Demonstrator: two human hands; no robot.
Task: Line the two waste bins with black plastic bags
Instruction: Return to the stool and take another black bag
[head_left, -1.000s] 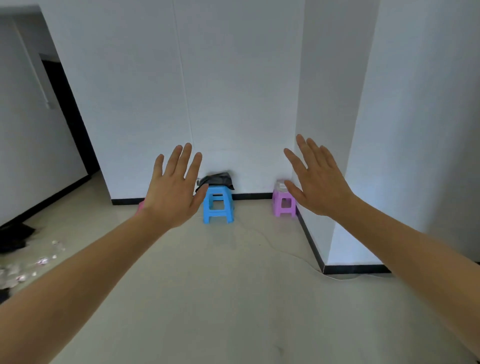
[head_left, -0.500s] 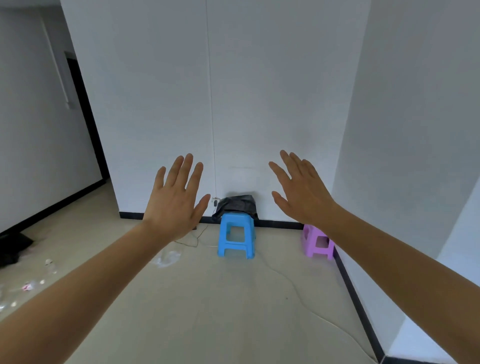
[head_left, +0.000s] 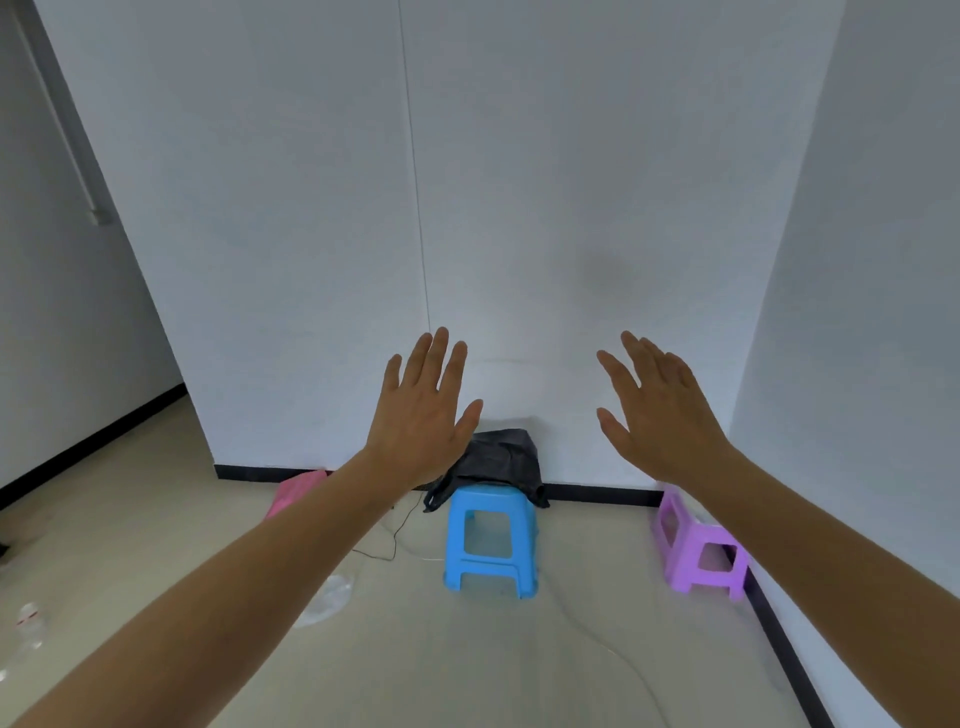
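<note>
Black plastic bags (head_left: 501, 460) lie in a crumpled heap on top of a blue plastic stool (head_left: 491, 543) against the far white wall. My left hand (head_left: 423, 415) is raised flat with fingers spread, in front of the bags' left edge and well short of them. My right hand (head_left: 657, 415) is raised the same way, to the right of the bags. Both hands hold nothing. No waste bin is clearly in view.
A purple stool (head_left: 698, 551) stands in the right corner by the wall. A pink object (head_left: 296, 491) sits by the skirting, partly hidden behind my left forearm. Thin cables (head_left: 395, 540) and clear plastic scraps (head_left: 327, 597) lie on the beige floor. A doorway passage opens at the left.
The view has closed in on the blue stool and turned right; the stools now look larger and nearer. Both open hands stay raised, now framing the black bags.
</note>
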